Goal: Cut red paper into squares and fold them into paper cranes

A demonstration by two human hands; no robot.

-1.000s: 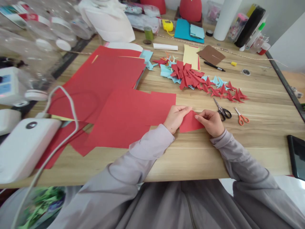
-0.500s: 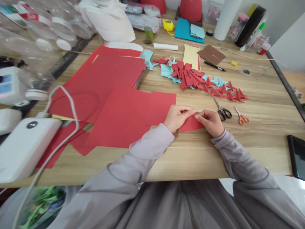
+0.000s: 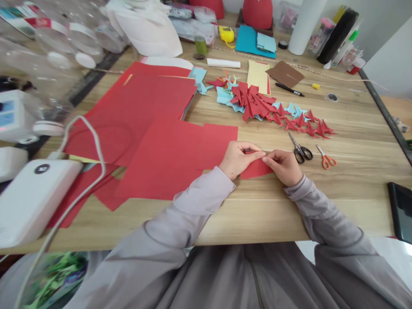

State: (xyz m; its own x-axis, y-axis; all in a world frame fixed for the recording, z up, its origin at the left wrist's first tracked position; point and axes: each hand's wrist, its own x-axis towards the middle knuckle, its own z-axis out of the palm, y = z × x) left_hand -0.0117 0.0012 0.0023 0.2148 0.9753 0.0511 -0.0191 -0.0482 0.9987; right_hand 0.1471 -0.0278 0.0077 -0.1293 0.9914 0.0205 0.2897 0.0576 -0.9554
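Between my hands is a small piece of red paper (image 3: 255, 168), its lower edge lying near the tabletop. My left hand (image 3: 240, 159) pinches its upper edge with thumb and fingers. Close beside it, my right hand (image 3: 283, 166) is closed on the same edge, the fingertips of both hands nearly touching. Part of the paper is hidden behind the fingers. To the left, large red sheets (image 3: 167, 159) lie overlapping on the table. Beyond my hands sits a pile of folded red paper pieces (image 3: 252, 101), with small pointed red and blue ones trailing to the right.
Black-handled scissors (image 3: 301, 152) and orange-handled scissors (image 3: 326, 159) lie right of my hands. A white power bank (image 3: 35, 206) with a cable stands at left, near plastic bottles (image 3: 74, 38). A black pen (image 3: 289, 89), brown paper (image 3: 285, 74) and yellow tape measure (image 3: 227, 34) lie farther back.
My right hand has shifted very slightly left along the paper's upper edge, closer to my left fingertips. Both hands keep their pinch; nothing else on the table has moved.
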